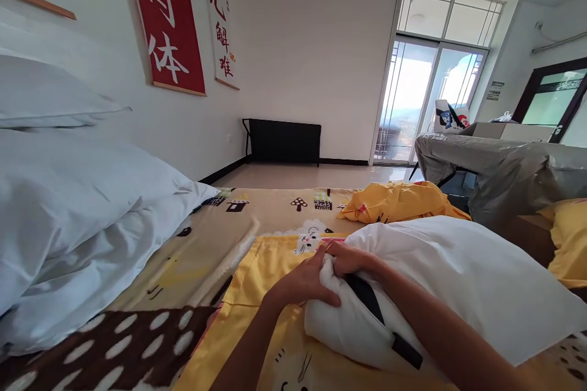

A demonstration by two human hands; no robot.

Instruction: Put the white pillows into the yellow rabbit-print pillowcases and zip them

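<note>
Counting from my remote feed: two bare grips, both on one white pillow (pixel 463 275), right of centre, partly on one yellow printed cloth (pixel 245 275). Left grip (pixel 302 279) is narrow, pinching the pillow's bunched end, thumb on the near side, fingers toward the far edge. Right grip (pixel 351 258) is curled closed on the same end, touching or just beside the left; I can't see all its fingertips. Forearms rise from the bottom of my view, left slanting right, right slanting left across the pillow, wrists converging. Black strip (pixel 367 298) on the pillow shows in two stretches.

Others: one crumpled orange-yellow cloth (pixel 398 203) beyond the pillow, one yellow item (pixel 571 238) at the right edge, at least two white pillows stacked (pixel 82 195) at left (lower layers unclear), one patterned blanket (pixel 270 208) below, three wall banners (pixel 169 24), one plastic-covered surface (pixel 495 149) far right.
</note>
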